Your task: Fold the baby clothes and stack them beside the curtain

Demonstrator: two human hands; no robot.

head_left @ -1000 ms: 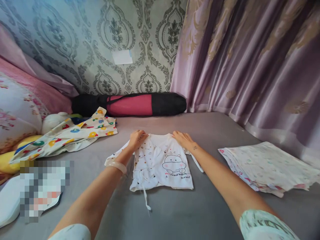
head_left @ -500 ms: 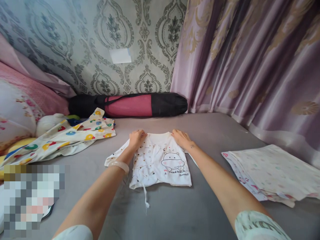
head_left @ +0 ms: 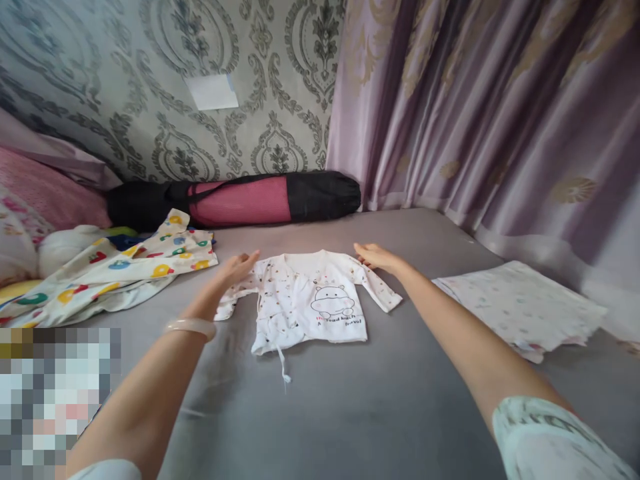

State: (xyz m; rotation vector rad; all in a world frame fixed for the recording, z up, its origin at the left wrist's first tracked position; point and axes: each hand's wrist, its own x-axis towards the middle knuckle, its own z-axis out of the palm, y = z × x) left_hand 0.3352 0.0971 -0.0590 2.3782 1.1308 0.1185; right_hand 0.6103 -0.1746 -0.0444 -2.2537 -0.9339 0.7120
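Note:
A small white baby shirt (head_left: 307,300) with a cartoon hippo print lies flat on the grey bed sheet (head_left: 350,413), both sleeves spread out and a tie string hanging from its hem. My left hand (head_left: 237,268) is open, fingers stretched, just above the shirt's left shoulder and sleeve. My right hand (head_left: 376,256) is open too, fingers extended, at the top of the right sleeve. Neither hand holds anything. A pale bangle (head_left: 191,326) sits on my left wrist.
A stack of folded pale printed clothes (head_left: 520,307) lies to the right. A colourful-print garment (head_left: 110,267) is heaped at the left beside pillows (head_left: 45,200). A black and pink rolled bag (head_left: 235,200) lies against the patterned wall; purple curtains (head_left: 475,113) hang at the right.
Both hands left the shirt's shoulders and moved outward, opening. The sleeves now lie spread to each side. The view has shifted slightly right and down.

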